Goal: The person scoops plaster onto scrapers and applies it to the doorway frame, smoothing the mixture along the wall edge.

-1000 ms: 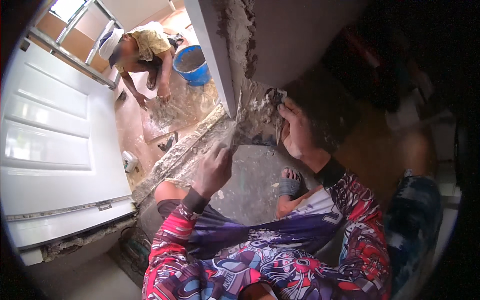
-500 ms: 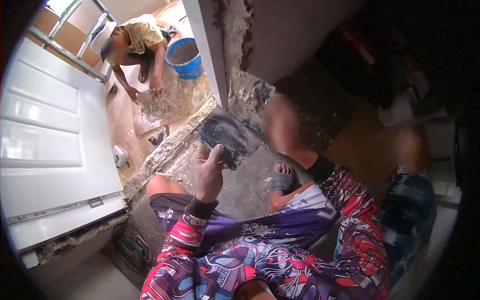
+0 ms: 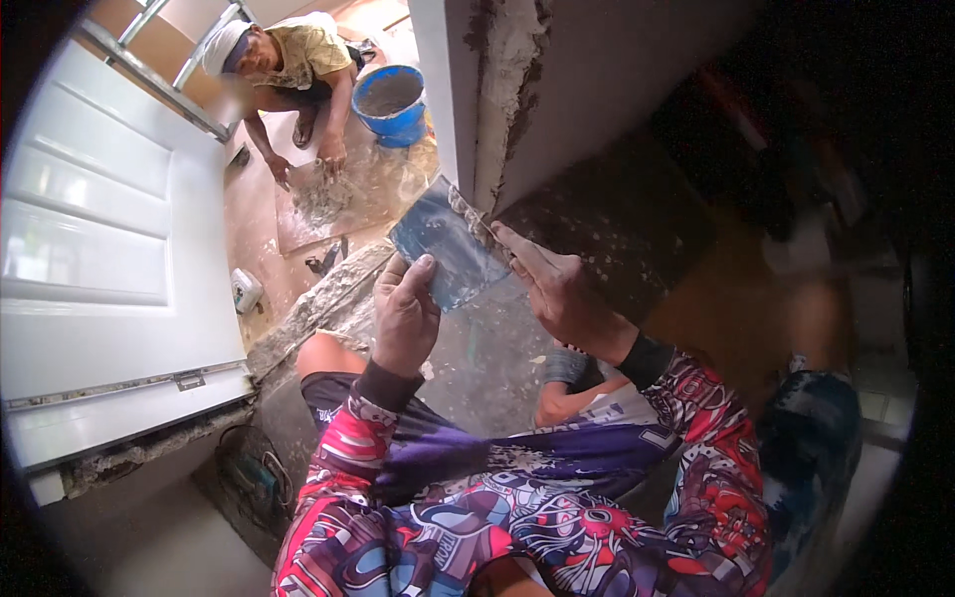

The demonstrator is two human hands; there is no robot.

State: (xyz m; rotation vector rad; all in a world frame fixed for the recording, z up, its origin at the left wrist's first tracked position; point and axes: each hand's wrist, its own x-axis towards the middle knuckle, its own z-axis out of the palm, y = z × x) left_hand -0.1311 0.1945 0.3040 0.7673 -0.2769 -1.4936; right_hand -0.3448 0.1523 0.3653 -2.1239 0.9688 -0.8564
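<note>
My left hand (image 3: 408, 318) grips a thin, flat bluish plate (image 3: 446, 254) by its near edge, with the thumb on top. Grey-white smears cover the plate, and a ridge of wet plaster (image 3: 468, 211) lies along its far right edge. Against that edge is my right hand (image 3: 562, 294), closed, with its forefinger stretched toward the plaster. What its fingers hold is hidden from this angle. Just beyond both hands rises the wall end (image 3: 509, 109), its corner strip rough with plaster.
A person (image 3: 298, 75) crouches beyond the doorway, hands at a plaster heap (image 3: 323, 194) on a board. Beside them stands a blue bucket (image 3: 398, 127) of grey mix. A white panelled door (image 3: 90, 219) is at left, a ladder (image 3: 149, 85) behind it. Another person's leg (image 3: 816, 448) is at right.
My right hand has moved down and left to the plate's edge, where a plaster ridge now shows. The plate has tilted slightly. The view has shifted a little.
</note>
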